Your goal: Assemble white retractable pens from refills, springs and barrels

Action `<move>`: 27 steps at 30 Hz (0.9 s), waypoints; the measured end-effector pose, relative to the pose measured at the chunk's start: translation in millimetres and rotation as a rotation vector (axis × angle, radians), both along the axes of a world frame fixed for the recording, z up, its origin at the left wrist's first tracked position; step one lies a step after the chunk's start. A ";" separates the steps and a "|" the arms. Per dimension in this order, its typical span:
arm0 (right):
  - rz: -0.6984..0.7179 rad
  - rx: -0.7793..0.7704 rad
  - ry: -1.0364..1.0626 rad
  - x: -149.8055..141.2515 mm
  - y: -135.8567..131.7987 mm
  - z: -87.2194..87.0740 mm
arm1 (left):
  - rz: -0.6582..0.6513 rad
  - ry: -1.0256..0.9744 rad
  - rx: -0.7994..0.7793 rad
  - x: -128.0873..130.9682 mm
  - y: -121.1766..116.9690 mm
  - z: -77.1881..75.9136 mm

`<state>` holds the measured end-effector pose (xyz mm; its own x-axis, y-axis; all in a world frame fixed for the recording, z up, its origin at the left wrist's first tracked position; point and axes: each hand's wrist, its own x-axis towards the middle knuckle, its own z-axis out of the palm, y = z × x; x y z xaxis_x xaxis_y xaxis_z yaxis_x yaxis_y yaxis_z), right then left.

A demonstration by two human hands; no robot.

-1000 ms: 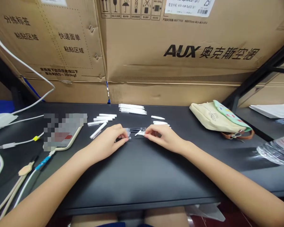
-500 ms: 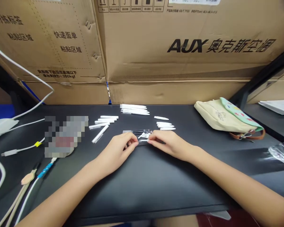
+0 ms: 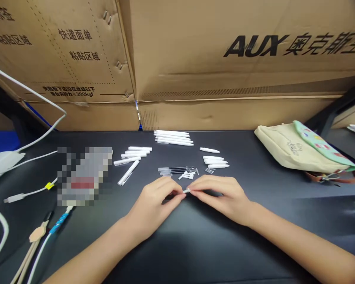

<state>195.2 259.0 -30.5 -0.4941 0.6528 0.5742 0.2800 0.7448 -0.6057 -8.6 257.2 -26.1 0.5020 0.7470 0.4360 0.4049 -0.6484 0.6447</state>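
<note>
A small white plastic pen part (image 3: 186, 191) is pinched at one end by my left hand (image 3: 161, 199) and at the other by my right hand (image 3: 226, 195). Fingertips hide most of it. Just beyond my hands lie several loose white pen pieces (image 3: 189, 175), ballpoint refills (image 3: 177, 170) and tiny springs (image 3: 209, 171). White tapered pen barrels (image 3: 215, 161) rest past my right hand. Off to the left are white pen barrels with clips (image 3: 128, 172). Whole-looking white pens (image 3: 174, 138) lie side by side farther back.
Cardboard boxes (image 3: 195, 79) stand behind the black table (image 3: 177, 244). At right is a cream pouch (image 3: 286, 146) with a green flap. A blurred-out device (image 3: 88, 173) with a cable (image 3: 59, 223) lies at left, near white cords (image 3: 16, 197).
Both hands have come nearer to me with the pen part, and less of it shows between the fingers. The refills and springs are now uncovered. The view has shifted slightly.
</note>
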 end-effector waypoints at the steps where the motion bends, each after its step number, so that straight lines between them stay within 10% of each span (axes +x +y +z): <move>1: -0.021 -0.065 0.056 -1.7 -1.1 -1.0 | -0.005 -0.012 -0.004 0.2 0.0 0.1; 9: 0.008 -0.468 0.372 -0.4 -13.3 0.5 | -0.083 -0.044 0.021 6.1 -6.4 9.3; 14: 0.036 -0.605 0.443 13.2 -19.6 -3.5 | -0.121 -0.035 -0.235 18.5 -6.8 15.6; 20: 0.020 -0.497 0.410 20.6 -24.8 -6.9 | -0.083 -0.238 -0.757 28.7 -4.3 10.9; 27: 0.038 -0.247 0.301 20.0 -31.0 -6.9 | -0.021 -0.438 -0.885 26.8 -13.8 16.4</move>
<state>215.2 227.9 -37.4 -0.3543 0.7741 0.5247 0.0379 0.5725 -0.8190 18.2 243.4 -9.7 0.4461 0.8862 -0.1252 0.0089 0.1355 0.9907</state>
